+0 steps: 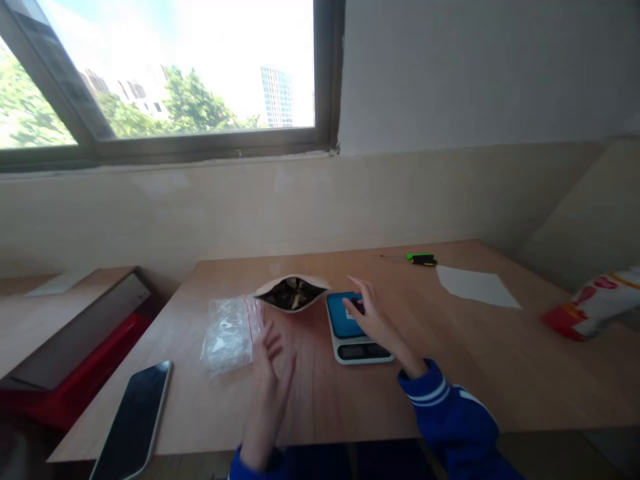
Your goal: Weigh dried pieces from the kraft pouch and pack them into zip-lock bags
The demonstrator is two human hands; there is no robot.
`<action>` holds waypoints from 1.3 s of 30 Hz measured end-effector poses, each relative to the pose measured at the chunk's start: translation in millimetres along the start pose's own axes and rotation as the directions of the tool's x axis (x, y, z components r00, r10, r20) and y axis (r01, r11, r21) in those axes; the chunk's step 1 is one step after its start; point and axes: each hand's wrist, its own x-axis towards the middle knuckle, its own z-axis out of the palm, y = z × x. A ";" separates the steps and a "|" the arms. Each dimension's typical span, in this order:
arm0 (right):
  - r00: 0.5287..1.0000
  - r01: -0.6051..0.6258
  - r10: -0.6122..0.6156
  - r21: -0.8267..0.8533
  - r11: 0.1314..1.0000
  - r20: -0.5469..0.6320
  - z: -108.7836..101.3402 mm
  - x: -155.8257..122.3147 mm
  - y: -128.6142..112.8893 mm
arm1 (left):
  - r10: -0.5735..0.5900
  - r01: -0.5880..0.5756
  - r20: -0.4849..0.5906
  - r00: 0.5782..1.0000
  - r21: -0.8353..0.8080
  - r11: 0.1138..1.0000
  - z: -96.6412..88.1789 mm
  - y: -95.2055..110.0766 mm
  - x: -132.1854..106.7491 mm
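A small kitchen scale (346, 331) with a blue platform and a dark display sits mid-table. My right hand (376, 321) rests over the platform, fingers bent around a small dark thing I cannot name. An open pouch (291, 293) with dark contents lies just left of the scale. A stack of clear zip bags (230, 332) with a red seal line lies further left. My left hand (271, 373) hovers between the bags and the scale, fingers spread, blurred by motion, holding nothing.
A phone (134, 420) lies screen-up at the table's front left corner. A green-handled tool (421, 259) and a white sheet (477, 287) lie at the back right. A red-and-white packet (593, 305) sits far right. A red tray with a board (75, 347) stands left.
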 end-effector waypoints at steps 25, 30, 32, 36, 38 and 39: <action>0.760 0.517 -0.402 -0.100 0.850 0.511 20.5 0.7 -120.4 | 0.276 -0.261 -0.180 0.944 0.104 0.960 -10.2 -33.9 69.9; 0.777 0.521 -0.242 -0.376 0.766 0.582 37.9 12.2 -119.8 | 0.315 -0.297 -0.121 0.941 0.147 0.944 -7.8 -37.0 56.1; 0.777 0.522 -0.215 -0.415 0.745 0.592 44.6 15.0 -121.4 | 0.329 -0.308 -0.127 0.936 0.161 0.938 -5.7 -38.8 52.6; 0.787 0.542 -0.213 -0.483 0.688 0.580 55.4 21.0 -119.4 | 0.331 -0.303 -0.172 0.928 0.168 0.938 -2.2 -41.7 52.2; 0.788 0.549 -0.203 -0.515 0.658 0.581 57.8 23.0 -116.4 | 0.335 -0.310 -0.164 0.928 0.160 0.937 -1.1 -41.8 53.6; 0.792 0.546 -0.200 -0.524 0.654 0.577 58.1 23.4 -114.8 | 0.337 -0.313 -0.159 0.928 0.157 0.937 -0.6 -41.6 54.2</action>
